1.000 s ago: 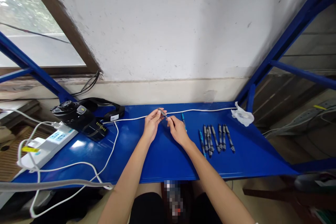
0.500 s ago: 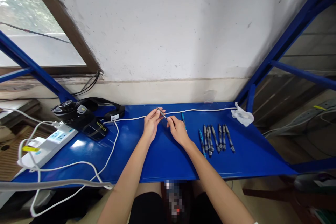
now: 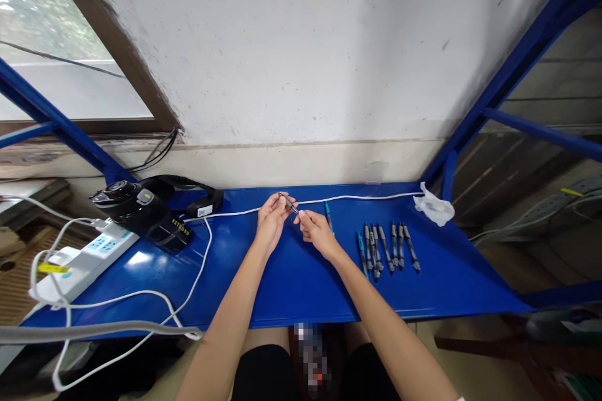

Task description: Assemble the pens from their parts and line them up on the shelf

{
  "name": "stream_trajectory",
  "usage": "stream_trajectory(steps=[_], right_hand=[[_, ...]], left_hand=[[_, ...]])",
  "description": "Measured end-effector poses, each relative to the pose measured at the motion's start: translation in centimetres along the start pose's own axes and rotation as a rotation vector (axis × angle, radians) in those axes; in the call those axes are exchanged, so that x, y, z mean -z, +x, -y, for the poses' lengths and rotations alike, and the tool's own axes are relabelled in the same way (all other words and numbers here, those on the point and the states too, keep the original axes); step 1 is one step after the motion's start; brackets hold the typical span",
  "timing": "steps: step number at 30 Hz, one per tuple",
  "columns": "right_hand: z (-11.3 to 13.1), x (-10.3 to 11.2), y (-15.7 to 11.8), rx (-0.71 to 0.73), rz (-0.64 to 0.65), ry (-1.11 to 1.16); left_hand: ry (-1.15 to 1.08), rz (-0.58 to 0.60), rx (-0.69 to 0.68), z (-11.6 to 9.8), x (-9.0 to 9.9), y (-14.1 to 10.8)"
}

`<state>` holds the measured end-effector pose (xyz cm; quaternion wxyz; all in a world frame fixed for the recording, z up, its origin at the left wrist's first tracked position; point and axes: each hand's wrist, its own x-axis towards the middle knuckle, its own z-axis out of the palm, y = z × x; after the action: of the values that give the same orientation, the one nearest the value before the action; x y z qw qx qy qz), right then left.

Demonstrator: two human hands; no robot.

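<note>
a: pen count?
b: seven dark pens [image 3: 412, 249] on the table, two teal pens [image 3: 362, 255], one held pen [image 3: 290, 204].
a: others?
b: two hands [image 3: 271, 222], one yellow-lettered black appliance [image 3: 157, 219], one crumpled white wrapper [image 3: 434, 207].

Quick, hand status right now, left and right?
Left hand: closed, holding a dark pen.
Right hand: closed at the same pen's nearer end, apparently pinching it.

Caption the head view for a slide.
Left hand and right hand hold a dark pen over a blue table, more pens at right.
</note>
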<state>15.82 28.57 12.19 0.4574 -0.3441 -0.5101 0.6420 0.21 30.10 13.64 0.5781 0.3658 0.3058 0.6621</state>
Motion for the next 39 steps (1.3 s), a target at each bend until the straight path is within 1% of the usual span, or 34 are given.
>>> stream_trajectory(steps=[3,6,8,10,12,13,16,18,20,21,24,26,29,31,33,36,39], right_hand=[[0.5,-0.1,-0.2,-0.033,0.043,0.167],[1.2,-0.1,-0.6,-0.076,0.114,0.300],[1.5,-0.1,-0.7,-0.099,0.148,0.354],[1.8,-0.1,-0.8,-0.096,0.145,0.380],[2.0,-0.2,-0.7,-0.062,0.095,0.390],[2.2,-0.2,-0.7,-0.030,0.050,0.386],[3.1,-0.2,-0.7,0.105,-0.138,0.346],[4.4,0.0,-1.3,0.204,-0.263,0.328],[6.0,0.6,-2.7,0.269,-0.326,0.344],[6.8,1.0,-3.8,0.287,-0.330,0.365],[9.3,2.8,-7.7,0.303,-0.303,0.507],[10.6,4.4,-10.5,0.328,-0.346,0.613],[11.9,6.7,-14.2,0.381,-0.480,0.670],[12.4,8.1,-16.0,0.432,-0.579,0.645],[12.7,9.1,-17.2,0.490,-0.635,0.607],[12.9,9.9,-18.2,0.553,-0.634,0.601],[13.1,10.2,-18.7,0.562,-0.628,0.605]], left_hand=[[-0.023,0.031,-0.013,-0.2,-0.2,0.0],[-0.036,0.063,-0.029,-0.4,-0.3,-0.1],[-0.044,0.075,-0.030,-0.5,-0.4,-0.1],[-0.050,0.071,-0.017,-0.5,-0.5,-0.2],[-0.048,0.060,0.000,-0.5,-0.4,-0.2],[-0.044,0.058,0.007,-0.5,-0.4,-0.2],[0.012,0.046,0.033,-0.2,-0.3,0.0],[0.155,0.028,0.023,0.2,-0.3,0.1],[0.411,0.050,-0.053,0.8,-0.4,-0.1],[0.556,0.096,-0.113,1.1,-0.6,-0.3],[0.918,0.340,-0.289,2.0,-1.2,-1.2],[1.080,0.485,-0.346,2.6,-1.6,-1.9],[1.223,0.598,-0.367,3.3,-2.2,-2.7],[1.260,0.617,-0.387,3.5,-2.5,-2.8],[1.292,0.595,-0.403,3.6,-2.6,-2.8],[1.333,0.530,-0.398,3.7,-2.3,-2.4],[1.342,0.479,-0.389,4.1,-1.5,-1.9]])
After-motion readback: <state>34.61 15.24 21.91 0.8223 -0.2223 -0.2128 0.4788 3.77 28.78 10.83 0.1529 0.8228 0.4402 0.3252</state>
